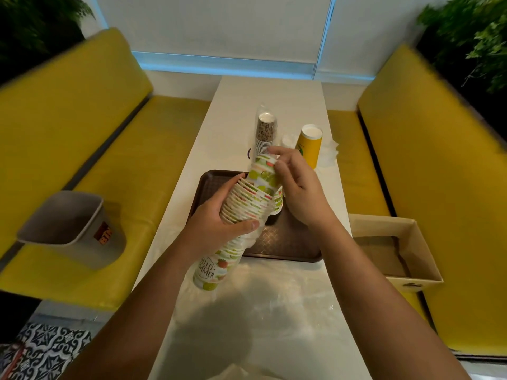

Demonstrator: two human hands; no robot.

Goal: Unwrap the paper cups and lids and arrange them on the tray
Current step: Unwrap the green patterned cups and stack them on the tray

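Note:
A long stack of fruit-print paper cups (247, 207) is held tilted above the brown tray (290, 242). My left hand (216, 223) grips the stack's middle, where clear plastic wrap is bunched around it. My right hand (296, 185) pinches the top cup at the stack's far end. A few fruit-print cups (278, 202) rest on the tray behind the stack, mostly hidden. Beyond the tray stand a plastic-wrapped stack of brown patterned cups (265, 133) and a yellow cup stack (308, 148).
Clear lids (327, 156) lie at the white table's (269, 311) far right. A grey bin (68, 226) sits on the left yellow bench, an open cardboard box (395, 250) on the right bench. Loose plastic wrap (274, 297) covers the near table.

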